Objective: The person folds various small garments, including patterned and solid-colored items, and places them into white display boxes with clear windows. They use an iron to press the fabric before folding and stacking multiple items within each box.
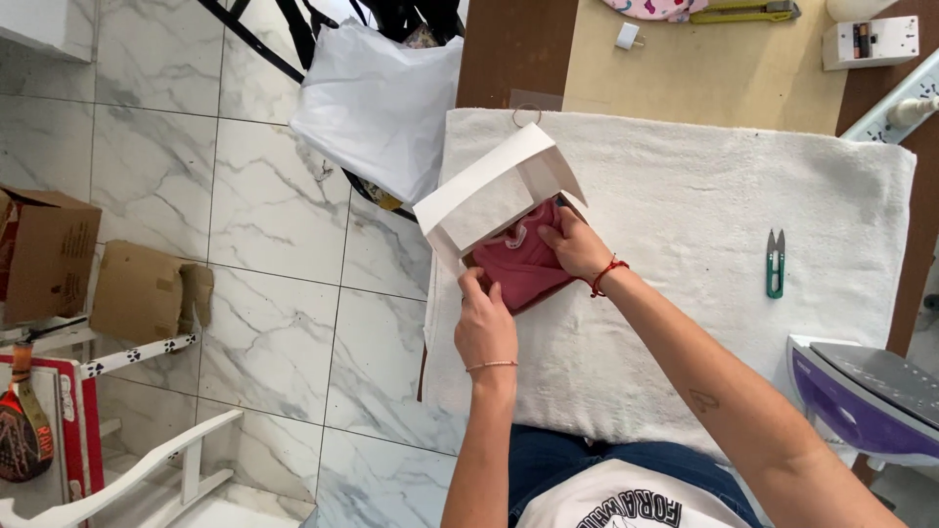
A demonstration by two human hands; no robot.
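Note:
A white cardboard box (494,191) with its lid flaps raised lies on the white towel (704,225) at the table's left edge. Inside it sits a folded dark pink garment (523,269). My left hand (486,328) presses on the near end of the garment at the box's rim. My right hand (577,244), with a red cord on its wrist, pushes the garment's right side down into the box.
Small green thread snips (775,262) lie on the towel to the right. A purple iron (866,396) stands at the near right. A white plastic bag (381,103) hangs left of the table. Cardboard boxes (44,254) sit on the marble floor.

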